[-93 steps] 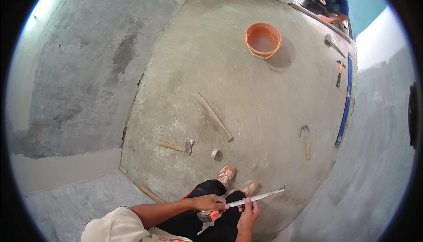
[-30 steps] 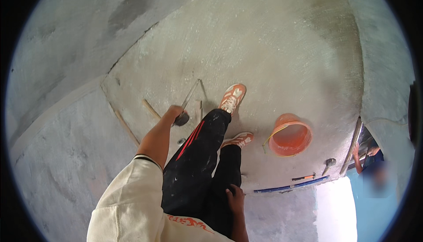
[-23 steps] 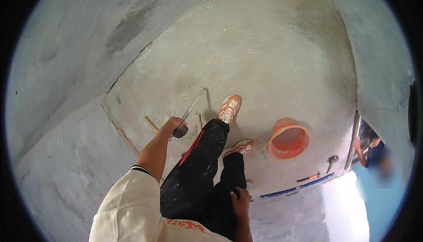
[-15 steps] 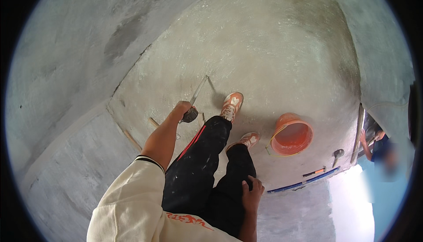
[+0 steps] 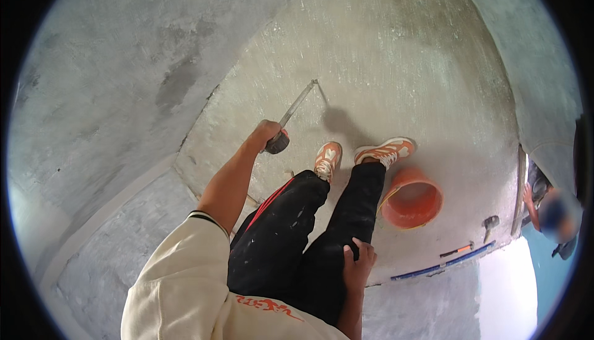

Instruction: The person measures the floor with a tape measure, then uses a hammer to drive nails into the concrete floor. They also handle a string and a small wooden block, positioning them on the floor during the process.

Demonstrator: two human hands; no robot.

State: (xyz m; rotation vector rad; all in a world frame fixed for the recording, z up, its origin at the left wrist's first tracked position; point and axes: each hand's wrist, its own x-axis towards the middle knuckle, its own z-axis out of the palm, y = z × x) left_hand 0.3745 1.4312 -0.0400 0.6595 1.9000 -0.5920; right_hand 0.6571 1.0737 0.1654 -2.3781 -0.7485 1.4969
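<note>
My left hand is closed on a tape measure with a dark case. Its metal blade sticks out straight ahead of my feet, with a small hook at the tip. The tip's shadow meets it at the floor. My right hand lies by my right thigh, thumb and fingers apart, with nothing visible in it. An orange-red bucket with a yellow handle stands just right of my right shoe.
On the right lie a mallet, an orange-handled tool and a long blue bar. Another person is at the far right, beyond the wall edge. Grey plastered walls flank the concrete floor.
My left hand has moved forward and right with the tape measure. My right foot has stepped forward, its toe now turned right. My right hand stays by the thigh.
</note>
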